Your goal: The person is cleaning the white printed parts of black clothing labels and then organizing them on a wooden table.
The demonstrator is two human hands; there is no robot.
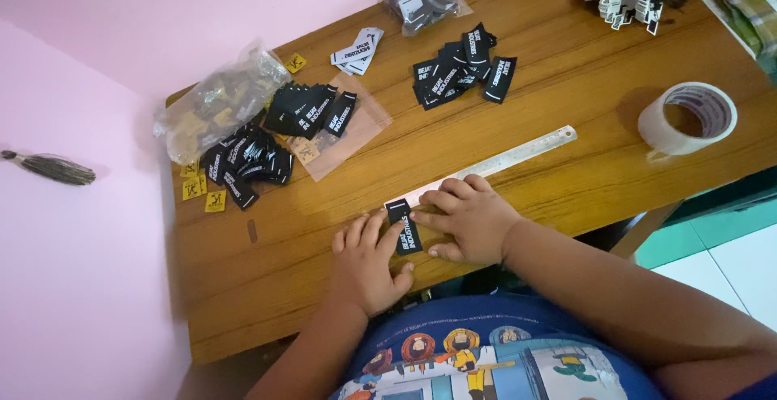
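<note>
Left hand [368,261]: lies palm down, fingers stretched forward and slightly spread, thumb angled inward toward the other hand.
Right hand [468,220]: palm down, fingers curled and pointing left, fingertips pressed low, thumb tucked beneath.
Spacing: the two hands sit just beside each other, thumbs nearly meeting.
Left forearm: bare, rising from the lower middle of the view.
Right forearm: bare, coming in from the lower right, wrist bent inward.

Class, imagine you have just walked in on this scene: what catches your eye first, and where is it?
At the table's near edge, the left hand and right hand press on a black label beside a metal ruler. Heaps of black labels lie further back, and a tape roll sits at the right.
</note>
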